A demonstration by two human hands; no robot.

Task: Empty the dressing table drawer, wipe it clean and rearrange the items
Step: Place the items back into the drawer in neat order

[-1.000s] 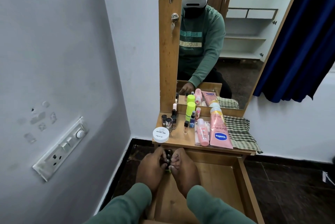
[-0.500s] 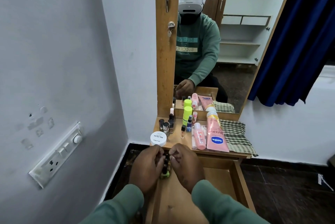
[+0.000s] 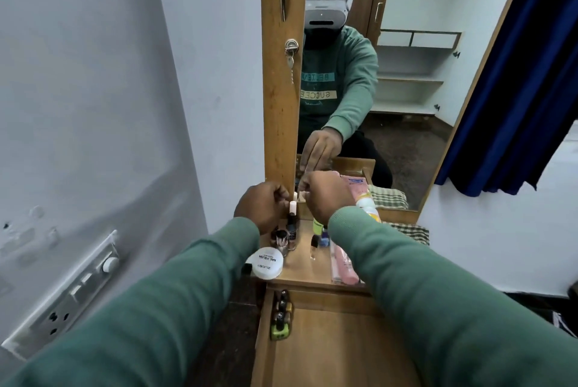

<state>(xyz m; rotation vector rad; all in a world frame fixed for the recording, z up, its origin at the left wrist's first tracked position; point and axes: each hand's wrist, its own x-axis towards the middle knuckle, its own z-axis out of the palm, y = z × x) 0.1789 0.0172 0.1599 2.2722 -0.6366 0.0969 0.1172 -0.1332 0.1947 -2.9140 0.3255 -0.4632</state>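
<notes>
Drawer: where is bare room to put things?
Most of the drawer floor is bare right of the nail polish bottles in its back-left corner. The tabletop is crowded, bar a strip between white jar and pink bottle.

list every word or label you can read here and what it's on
"NAIL POLISH": lid of the white tub; the brand word below it is blurred.
"BELIE" and "SUCCE", reversed, cut off: green sweatshirt in the mirror.
Small bottles and pink bottle: labels unreadable.
</notes>
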